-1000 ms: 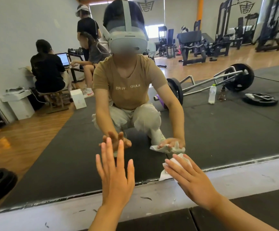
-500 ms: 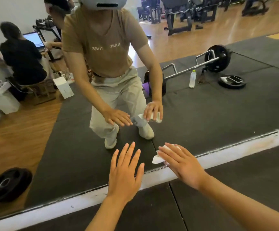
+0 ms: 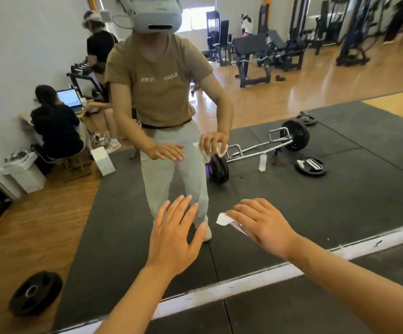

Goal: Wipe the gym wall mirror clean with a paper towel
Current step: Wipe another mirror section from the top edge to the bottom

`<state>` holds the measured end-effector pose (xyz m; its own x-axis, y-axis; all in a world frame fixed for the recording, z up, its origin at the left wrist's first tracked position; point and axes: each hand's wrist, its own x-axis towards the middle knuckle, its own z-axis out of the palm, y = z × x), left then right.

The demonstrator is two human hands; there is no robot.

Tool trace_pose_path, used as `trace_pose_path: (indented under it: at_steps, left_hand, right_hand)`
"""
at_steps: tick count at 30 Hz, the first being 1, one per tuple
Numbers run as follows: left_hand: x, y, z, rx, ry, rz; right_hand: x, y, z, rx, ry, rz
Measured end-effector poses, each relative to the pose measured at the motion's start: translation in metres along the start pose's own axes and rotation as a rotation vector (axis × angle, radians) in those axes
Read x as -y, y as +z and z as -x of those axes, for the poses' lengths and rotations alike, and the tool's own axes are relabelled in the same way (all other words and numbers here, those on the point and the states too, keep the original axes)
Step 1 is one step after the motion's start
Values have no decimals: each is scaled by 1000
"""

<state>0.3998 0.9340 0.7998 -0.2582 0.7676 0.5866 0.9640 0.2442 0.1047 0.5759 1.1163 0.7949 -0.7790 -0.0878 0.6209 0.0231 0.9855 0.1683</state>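
Note:
The wall mirror [image 3: 340, 213] fills most of the view and reflects me standing in a tan shirt. My left hand [image 3: 174, 237] hovers in front of the glass with its fingers spread and straight, holding nothing. To its right, my right hand [image 3: 263, 225] holds a crumpled white paper towel [image 3: 222, 219] under its fingers, with a corner poking out to the left. In the reflection those fingers curl round the towel. Both hands are apart from the glass, since their reflections sit well away from them.
A white strip [image 3: 243, 283] runs along the mirror's foot, with black floor mat [image 3: 292, 314] below it. Reflected behind me are a loaded bar [image 3: 255, 153], weight plates [image 3: 35, 292], a bottle [image 3: 263, 162], gym machines and people by a laptop.
I have risen from a crouch to standing. Both hands have come back off the lower glass, the right one still holding the towel.

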Motion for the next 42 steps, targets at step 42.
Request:
trace_pose_path:
  at_steps: [42]
  left_hand:
    - [61, -483, -464, -946, -102, -466]
  right_hand:
    - [-134, -432, -593, -1116, -212, 337]
